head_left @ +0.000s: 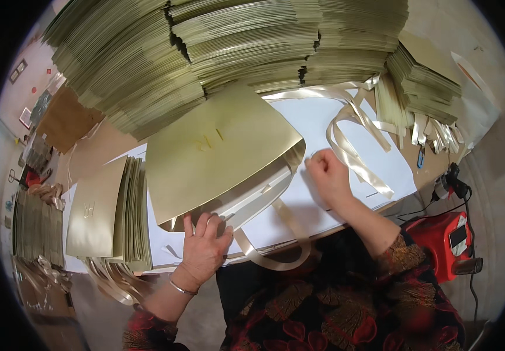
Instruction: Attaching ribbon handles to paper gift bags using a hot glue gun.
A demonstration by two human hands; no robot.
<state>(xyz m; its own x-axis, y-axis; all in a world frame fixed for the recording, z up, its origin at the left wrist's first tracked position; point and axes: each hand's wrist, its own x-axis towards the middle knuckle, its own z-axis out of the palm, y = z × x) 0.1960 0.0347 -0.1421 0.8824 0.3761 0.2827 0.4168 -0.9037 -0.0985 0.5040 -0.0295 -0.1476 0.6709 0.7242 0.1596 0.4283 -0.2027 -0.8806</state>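
A gold paper bag (217, 149) lies tilted on the table in front of me, its mouth turned towards me and its pale inside showing. A cream ribbon handle (276, 257) loops from the mouth over the table's front edge. My left hand (204, 243) grips the bag at the near left corner of the mouth, fingertips partly hidden at its edge. Just off the bag's right corner, my right hand (329, 178) is closed in a fist-like pinch over the white sheet. What its fingers hold, if anything, is hidden.
High stacks of flat gold bags (246, 47) stand along the back. More folded bags (97, 207) lean at the left. Loose cream ribbons (352, 140) lie on the white sheet (393, 175) at right. A red stool-like object (436, 234) carries a phone (457, 236), with cords beside it.
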